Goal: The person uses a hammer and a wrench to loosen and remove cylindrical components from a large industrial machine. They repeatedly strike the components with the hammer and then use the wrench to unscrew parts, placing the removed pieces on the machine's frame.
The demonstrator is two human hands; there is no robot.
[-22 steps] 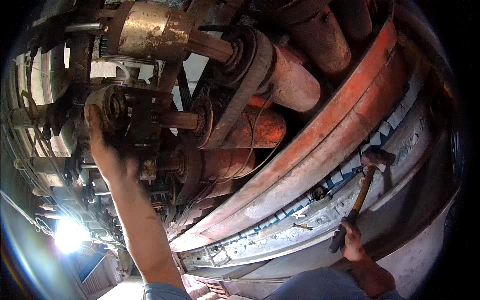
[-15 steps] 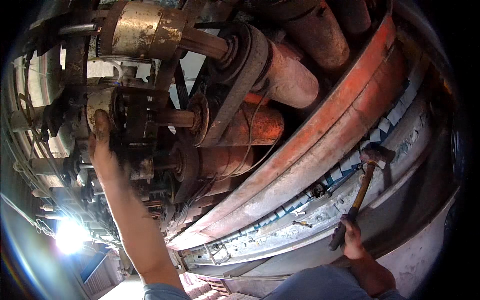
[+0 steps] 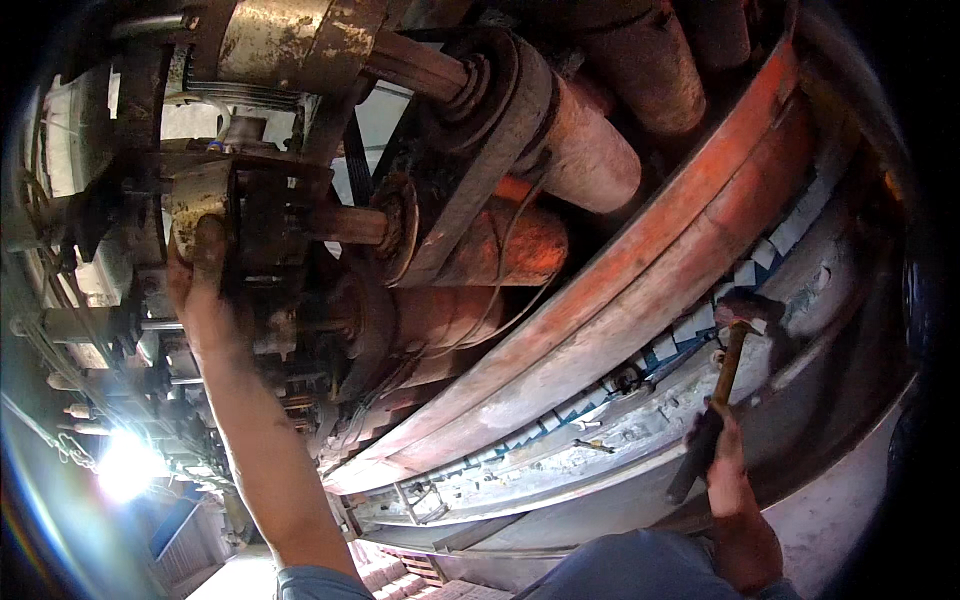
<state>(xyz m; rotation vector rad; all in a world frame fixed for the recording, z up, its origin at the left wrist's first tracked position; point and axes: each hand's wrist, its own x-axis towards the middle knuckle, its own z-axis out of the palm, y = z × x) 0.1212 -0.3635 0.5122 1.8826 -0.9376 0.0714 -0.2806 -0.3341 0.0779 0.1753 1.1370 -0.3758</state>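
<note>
My left hand [image 3: 205, 265] reaches up among the machinery at left. Its fingers press around the lower end of a worn, pale-yellow metal housing [image 3: 200, 195], and part of the grip is lost in shadow. At the right, my right hand [image 3: 725, 445] is closed on a hammer [image 3: 730, 372]. The hammer's dirty head points up, and the dark grip of its wooden handle slants down past my fingers. Behind the hammer head runs a pale, dusty ledge [image 3: 640, 405] with a row of white and blue pieces along it.
A long curved red-and-white beam [image 3: 600, 290] crosses between my hands. Rusty red cylinders [image 3: 525, 245] on shafts jut toward it, with loose cables hanging among them. A bright lamp [image 3: 128, 465] glares at lower left. Stacked pale blocks [image 3: 395, 580] lie below.
My right hand has come up a little along the handle, and the hammer stands slightly more upright. My left hand stays at the housing, while the view has shifted slightly.
</note>
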